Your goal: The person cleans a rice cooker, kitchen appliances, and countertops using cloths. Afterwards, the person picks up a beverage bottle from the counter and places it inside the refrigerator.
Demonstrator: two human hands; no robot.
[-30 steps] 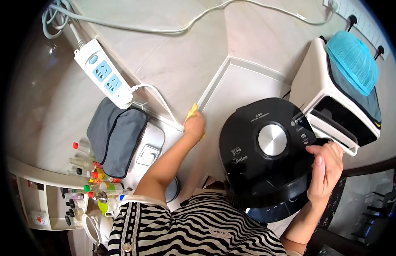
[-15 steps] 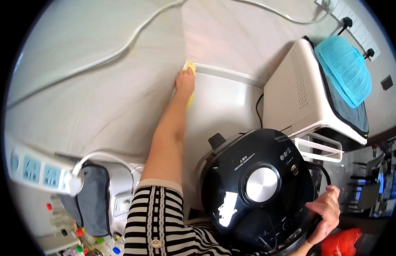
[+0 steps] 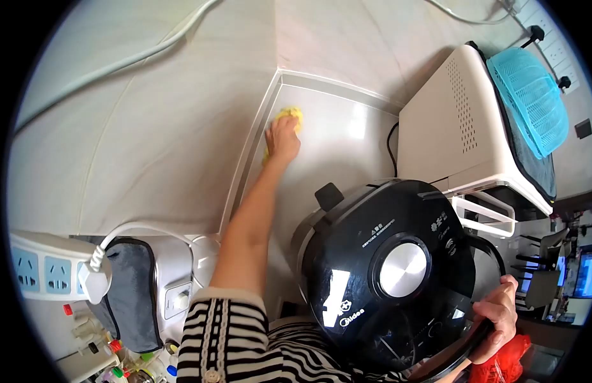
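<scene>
My left hand (image 3: 284,139) presses a yellow cloth (image 3: 289,113) onto the pale countertop (image 3: 334,124), close to the corner where two walls meet. Its fingers are bent over the cloth, which sticks out past them. With my right hand (image 3: 497,319) I grip the front right edge of a black Midea cooker (image 3: 353,255), a bulky appliance with a round silver disc on its lid. The cooker leans against my front, and its underside is hidden. The fingertips of my right hand are partly out of sight behind the edge.
Right of the countertop stands a white oven-like appliance (image 3: 430,134) with a blue mesh basket (image 3: 529,102) on top. A power strip (image 3: 53,265) with a plug hangs at the left, near a grey-covered appliance (image 3: 133,293). A white cable (image 3: 123,67) crosses the wall.
My left hand has drawn the yellow cloth back from the wall corner towards me along the countertop. My right hand stays on the cooker, which has tilted slightly. The view has shifted.
</scene>
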